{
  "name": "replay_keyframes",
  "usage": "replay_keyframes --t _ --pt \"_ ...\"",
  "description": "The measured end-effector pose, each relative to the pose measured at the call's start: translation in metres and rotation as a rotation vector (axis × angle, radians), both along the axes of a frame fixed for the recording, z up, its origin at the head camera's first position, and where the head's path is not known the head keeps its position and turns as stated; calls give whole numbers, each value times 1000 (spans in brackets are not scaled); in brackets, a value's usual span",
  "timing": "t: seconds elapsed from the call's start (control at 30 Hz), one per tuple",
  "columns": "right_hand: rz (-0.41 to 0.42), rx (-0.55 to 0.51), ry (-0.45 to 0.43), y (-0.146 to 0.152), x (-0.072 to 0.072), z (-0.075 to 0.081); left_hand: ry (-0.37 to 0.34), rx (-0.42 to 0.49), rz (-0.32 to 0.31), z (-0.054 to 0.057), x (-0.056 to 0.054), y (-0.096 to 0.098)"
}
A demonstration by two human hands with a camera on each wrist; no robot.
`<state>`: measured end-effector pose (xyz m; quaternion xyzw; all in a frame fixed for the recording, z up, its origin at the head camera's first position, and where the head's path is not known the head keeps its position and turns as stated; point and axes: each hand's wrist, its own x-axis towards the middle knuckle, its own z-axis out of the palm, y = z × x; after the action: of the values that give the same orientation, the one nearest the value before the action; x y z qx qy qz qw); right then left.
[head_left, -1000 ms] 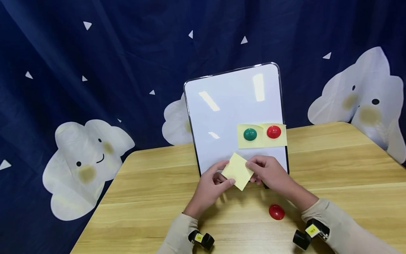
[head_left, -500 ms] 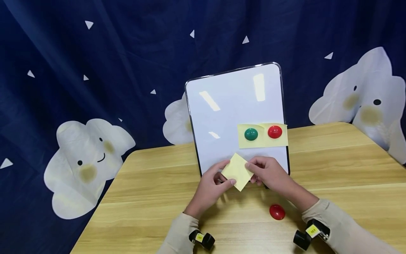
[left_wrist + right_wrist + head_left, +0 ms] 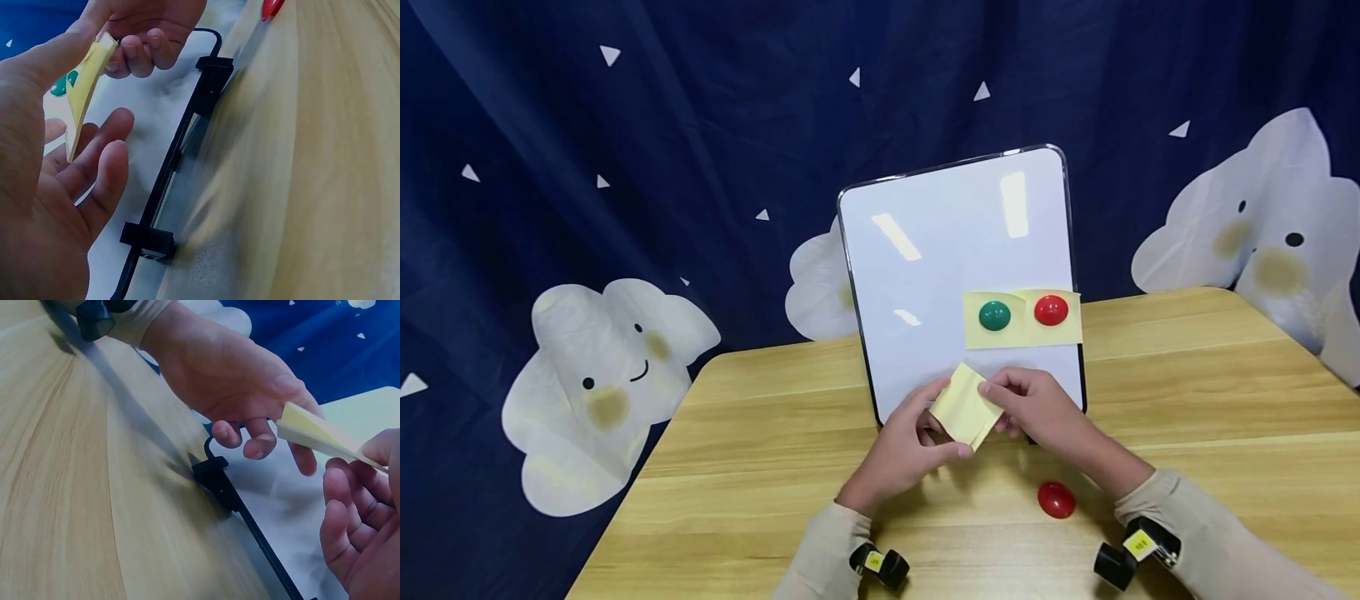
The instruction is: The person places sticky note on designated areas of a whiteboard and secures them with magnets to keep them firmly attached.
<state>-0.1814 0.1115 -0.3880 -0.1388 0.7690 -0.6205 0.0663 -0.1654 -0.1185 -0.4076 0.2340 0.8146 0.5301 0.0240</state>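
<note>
A pad of yellow sticky notes (image 3: 966, 407) is held cornerwise between both hands, in front of the lower whiteboard. My right hand (image 3: 1037, 408) pinches its right corner, thumb on top and fingers behind. My left hand (image 3: 898, 454) grips the left side, its thumb at the lower corner where the top sheet bends up from the stack. The left wrist view shows that sheet bowed away from the pad (image 3: 86, 94). Seen from the right wrist, a gap opens between the raised sheet and the pad (image 3: 319, 442) on the left hand's side.
A whiteboard (image 3: 940, 250) in a black frame stands on the wooden table (image 3: 760, 433). Two yellow notes (image 3: 1021, 337) lie side by side on it, one under a green magnet (image 3: 995, 316), one under a red magnet (image 3: 1051, 310). Another red oval piece (image 3: 1056, 500) lies on the table near the right forearm.
The left thumb has slid right and down to the pad's lower corner, and the top sheet there has bent up. The right hand keeps its pinch in about the same place.
</note>
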Motion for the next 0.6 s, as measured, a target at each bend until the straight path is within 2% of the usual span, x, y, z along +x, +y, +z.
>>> replay_keyframes --t 0.1,0.23,0.43,0.6 --pt "-9 -1 3 0 0 0 24 -36 -39 0 0 2" --pt "-15 -6 5 1 0 0 54 -54 -53 -1 1 2" --pt "-6 -11 -11 2 -1 -2 97 -51 -15 -3 0 1" --pt "5 -15 -21 1 -1 -2 112 -3 22 -5 0 1"
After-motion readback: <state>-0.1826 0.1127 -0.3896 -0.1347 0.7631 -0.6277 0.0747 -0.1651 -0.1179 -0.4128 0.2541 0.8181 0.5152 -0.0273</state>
